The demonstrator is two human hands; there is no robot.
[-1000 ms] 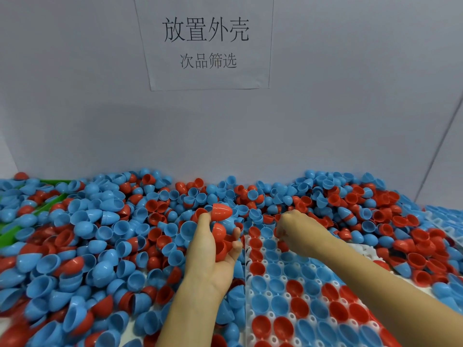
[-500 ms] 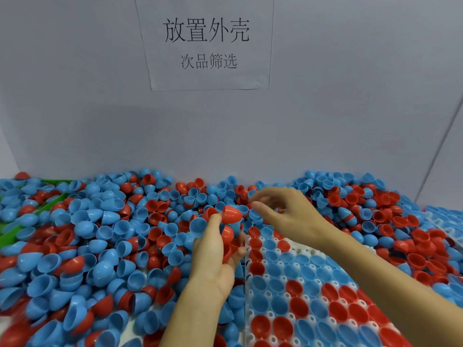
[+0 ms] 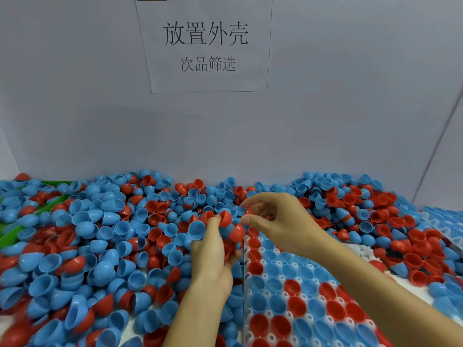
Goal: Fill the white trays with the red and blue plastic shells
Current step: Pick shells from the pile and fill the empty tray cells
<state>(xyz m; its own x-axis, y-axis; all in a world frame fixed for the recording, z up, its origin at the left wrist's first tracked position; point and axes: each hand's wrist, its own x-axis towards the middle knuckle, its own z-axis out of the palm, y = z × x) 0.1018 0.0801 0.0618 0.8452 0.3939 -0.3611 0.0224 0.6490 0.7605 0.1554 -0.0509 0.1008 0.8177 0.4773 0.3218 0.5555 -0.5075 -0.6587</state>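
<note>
Since the earlier frame, the right hand (image 3: 275, 221) has drawn slightly back toward the left hand (image 3: 213, 251), and its fingers have spread a little.

Left hand: held upright at the near-left edge of the tray (image 3: 304, 267), fingers curled round a clutch of red shells (image 3: 225, 219) with one blue shell (image 3: 198, 230) at the fingertips. Judged to serve as a ready stock, kept beside the tray so the other hand has little way to travel.

Right hand: hovers just above the far end of the tray, thumb and forefinger brought near each other and the remaining fingers loosely bent. A small patch of red shows between the fingers; whether this is a shell in the pinch or part of the pile behind cannot be told.

Tray: white, its visible cups largely filled with red and blue shells seated open side up. A few bare white cups show at the right, near the forearm. A second tray (image 3: 443, 221) lies at the far right, partly buried.

Shells: smooth, glossy half-egg cups, thin-walled, some nested. The loose pile (image 3: 100, 234) covers the surface left of and behind the tray.
</note>
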